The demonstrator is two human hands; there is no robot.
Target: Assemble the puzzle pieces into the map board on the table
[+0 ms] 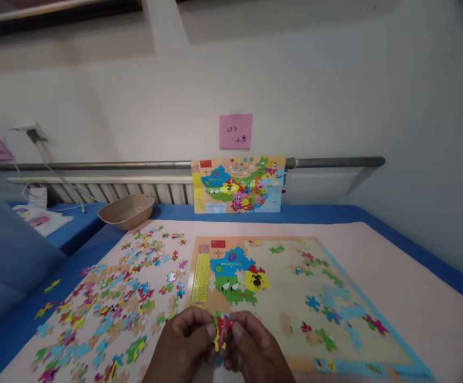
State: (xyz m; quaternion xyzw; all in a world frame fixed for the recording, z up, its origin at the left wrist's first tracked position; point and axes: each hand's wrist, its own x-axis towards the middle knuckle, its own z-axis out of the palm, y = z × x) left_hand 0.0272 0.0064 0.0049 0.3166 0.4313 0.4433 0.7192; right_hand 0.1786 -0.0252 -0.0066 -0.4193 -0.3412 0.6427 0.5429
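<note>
Between the fingertips of my left hand (187, 340) and my right hand (255, 346) is a small puzzle piece (223, 331), red with yellow and green. Both hands pinch it over the near edge of the puzzle board (283, 308). On the board's left part, joined pieces form a blue, green and yellow map section (233, 263) with a dark goat on the yellow area. Loose pieces and small clusters, such as a light blue group (341, 306), lie on the board's right part. My fingers hide part of the held piece.
Many loose puzzle pieces (111, 303) spread over the pink table cover (378, 255) at left. Behind them stands a beige bowl (126, 211). A printed map picture (238, 185) leans by the wall, below a pink note (236, 131). A metal pipe (338, 161) runs along the wall.
</note>
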